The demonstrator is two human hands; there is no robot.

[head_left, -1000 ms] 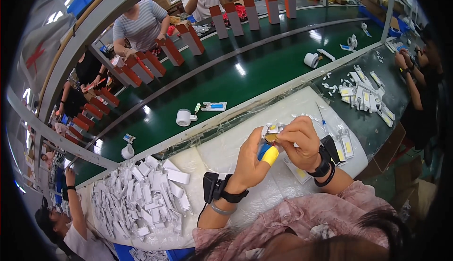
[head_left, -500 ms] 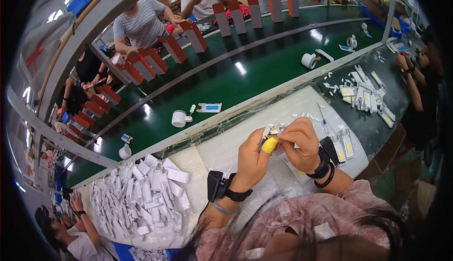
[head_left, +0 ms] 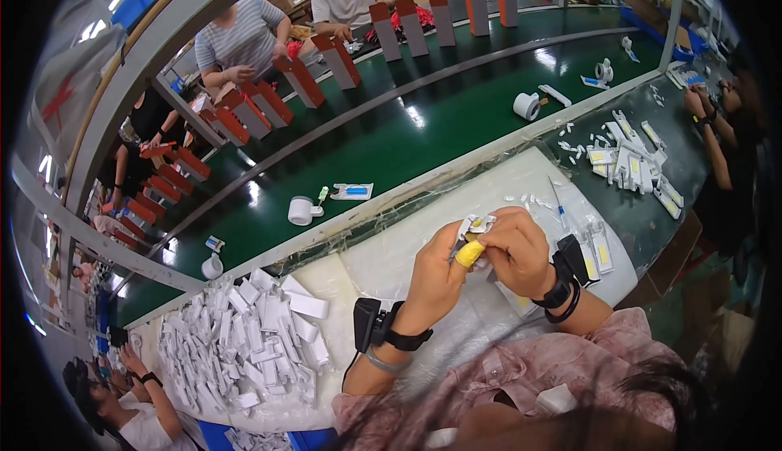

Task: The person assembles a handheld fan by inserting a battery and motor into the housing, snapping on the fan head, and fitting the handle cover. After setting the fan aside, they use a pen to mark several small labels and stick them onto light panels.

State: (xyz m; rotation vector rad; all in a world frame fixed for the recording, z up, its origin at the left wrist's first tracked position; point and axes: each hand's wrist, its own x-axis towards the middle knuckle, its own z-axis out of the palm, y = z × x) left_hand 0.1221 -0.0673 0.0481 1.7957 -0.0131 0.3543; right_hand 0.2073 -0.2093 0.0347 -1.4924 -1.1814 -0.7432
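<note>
Left grip (head_left: 434,265) and right grip (head_left: 520,249) still clasp a small white part (head_left: 467,225); white housings (head_left: 300,211) have slid leftward

Held part (head_left: 478,224): white with a yellow area. Thumb covering (head_left: 469,253) on the left hand (head_left: 434,273): plain yellow. Wrist straps (head_left: 410,339): black. Shirt (head_left: 529,365) of the wearer: pink, mottled in lighter and darker tones.

Worktop (head_left: 692,145): dark green at its right end; sheet (head_left: 391,268) upon it: cream-white. Pile of parts (head_left: 244,333), left end of worktop: white. Cluster of flat parts (head_left: 631,162), right end: white with yellow panels. Slim tool (head_left: 560,210): blue handle.

Belt (head_left: 456,125): green, with a grey lengthwise strip. Cylindrical part (head_left: 300,211), near edge of belt: white. Upright boxes (head_left: 336,61), far edge: grey and orange-red. Co-worker's shirt (head_left: 244,39), beyond that edge: grey-and-white stripes.
</note>
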